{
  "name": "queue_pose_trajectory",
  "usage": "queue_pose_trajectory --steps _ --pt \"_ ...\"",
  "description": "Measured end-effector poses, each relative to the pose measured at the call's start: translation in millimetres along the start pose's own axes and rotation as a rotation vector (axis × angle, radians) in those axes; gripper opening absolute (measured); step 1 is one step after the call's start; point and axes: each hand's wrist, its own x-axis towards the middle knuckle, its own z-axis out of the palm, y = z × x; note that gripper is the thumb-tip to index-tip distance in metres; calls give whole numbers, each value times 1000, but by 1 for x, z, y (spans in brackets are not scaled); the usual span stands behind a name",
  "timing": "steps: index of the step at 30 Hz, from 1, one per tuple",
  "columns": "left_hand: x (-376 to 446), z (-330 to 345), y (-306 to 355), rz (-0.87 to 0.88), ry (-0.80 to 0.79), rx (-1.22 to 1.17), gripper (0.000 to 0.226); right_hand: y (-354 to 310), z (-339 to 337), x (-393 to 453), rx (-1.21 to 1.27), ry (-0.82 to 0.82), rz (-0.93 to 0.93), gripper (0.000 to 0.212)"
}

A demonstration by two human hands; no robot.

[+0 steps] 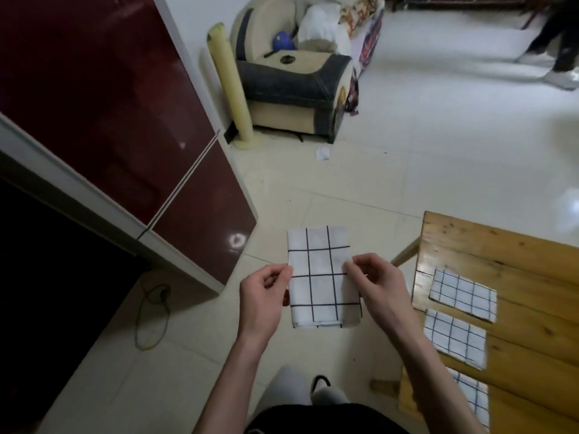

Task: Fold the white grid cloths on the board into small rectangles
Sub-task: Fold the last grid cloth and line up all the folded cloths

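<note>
While we hold a white grid cloth [322,277] out over the floor [407,170], away from the wooden counter [513,252] on our right, our left hand [261,300] pinches its left edge and our right hand [374,281] pinches its right edge, each grip closed on fabric. Three folded cloths lie on the counter: one farthest [463,291], one in the middle [454,336], one nearest [473,399].

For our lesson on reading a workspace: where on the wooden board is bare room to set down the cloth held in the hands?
The wooden board is bare along its far edge, beyond the farthest folded cloth, and to the right of all three cloths. The near-left strip is crowded: the middle cloth and nearest cloth lie close together.
</note>
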Motion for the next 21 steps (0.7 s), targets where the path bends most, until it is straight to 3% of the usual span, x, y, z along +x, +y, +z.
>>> queue_pose_trajectory --steps 21 --pt "298 131 90 58 -498 138 13 -35 3 227 84 468 175 7"
